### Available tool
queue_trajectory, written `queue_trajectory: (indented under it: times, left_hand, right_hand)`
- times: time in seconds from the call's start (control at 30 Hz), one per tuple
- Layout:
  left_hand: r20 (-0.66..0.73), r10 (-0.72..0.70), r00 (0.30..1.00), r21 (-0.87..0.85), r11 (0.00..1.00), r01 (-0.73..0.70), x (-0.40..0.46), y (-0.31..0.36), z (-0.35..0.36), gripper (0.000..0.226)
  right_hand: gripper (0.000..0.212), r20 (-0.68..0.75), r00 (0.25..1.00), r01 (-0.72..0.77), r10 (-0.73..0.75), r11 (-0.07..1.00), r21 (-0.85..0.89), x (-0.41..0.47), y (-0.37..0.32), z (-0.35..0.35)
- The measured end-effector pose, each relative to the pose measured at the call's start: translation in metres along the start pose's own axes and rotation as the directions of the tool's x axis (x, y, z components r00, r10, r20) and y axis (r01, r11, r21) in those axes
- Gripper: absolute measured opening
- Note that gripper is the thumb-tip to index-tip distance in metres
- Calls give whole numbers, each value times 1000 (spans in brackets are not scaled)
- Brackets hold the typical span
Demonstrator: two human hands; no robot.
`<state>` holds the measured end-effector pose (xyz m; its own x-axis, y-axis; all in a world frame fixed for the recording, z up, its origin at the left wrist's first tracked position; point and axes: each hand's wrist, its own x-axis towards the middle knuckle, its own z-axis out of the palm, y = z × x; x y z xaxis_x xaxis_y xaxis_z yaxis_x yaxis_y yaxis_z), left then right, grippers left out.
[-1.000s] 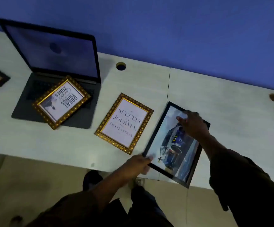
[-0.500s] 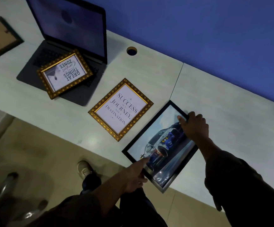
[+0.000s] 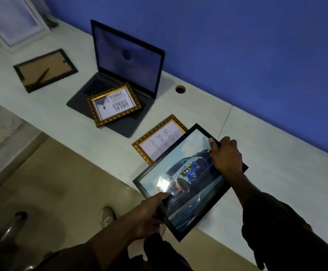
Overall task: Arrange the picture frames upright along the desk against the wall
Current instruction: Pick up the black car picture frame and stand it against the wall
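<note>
The long pale grey desk (image 3: 276, 173) runs under the blue wall (image 3: 237, 45). At its front edge the black-framed car picture (image 3: 180, 184) is tilted, overlapping the gold-framed quote print (image 3: 157, 141). The right hand (image 3: 225, 155) grips its far corner; the left hand (image 3: 149, 212) pinches the near edge. A loosened pinch could drop it.

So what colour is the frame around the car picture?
Black, a thin plain border on the car picture frame, clearest in the head view.
</note>
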<state>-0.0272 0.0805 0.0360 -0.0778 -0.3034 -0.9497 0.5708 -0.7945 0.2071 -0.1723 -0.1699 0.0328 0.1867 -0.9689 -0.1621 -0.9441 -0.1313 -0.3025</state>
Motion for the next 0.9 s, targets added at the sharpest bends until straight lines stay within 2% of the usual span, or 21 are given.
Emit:
queue_trajectory:
  times: [0.1, 0.23, 0.4, 0.6, 0.73, 0.83, 0.9]
  left_hand:
    - [-43, 92, 995, -42, 995, -93, -26, 24, -37, 44]
    - [-159, 265, 951, -107, 953, -283, -56, 75, -114, 72]
    - [-329, 488, 809, -32, 850, -526, -107, 148, -222, 76]
    - [-370, 709, 600, 59, 662, -747, -169, 229, -347, 66]
    - [-391, 780, 489, 114, 568, -815, -203, 276, -405, 61]
    - [-400, 803, 442, 134, 529, -838, -220, 307, -436, 61]
    - [-401, 822, 405, 140, 492, -860, -227, 331, -453, 62]
  right_hand:
    - [59, -30, 997, 69, -66, 993, 95, 1, -58, -8]
    - [51, -43, 992, 123, -116, 953, 278, -1, -152, -12]
    - [53, -67, 981, 195, -183, 894, 404, -10, -275, -9]
    - [48, -125, 960, 278, -249, 818, 504, -21, -410, -4]
    - [54, -130, 950, 309, -285, 782, 542, -23, -482, -3]
    - [50, -138, 939, 336, -314, 759, 558, -23, -524, -7]
    - [52, -191, 930, 367, -314, 770, 522, -15, -547, -11]
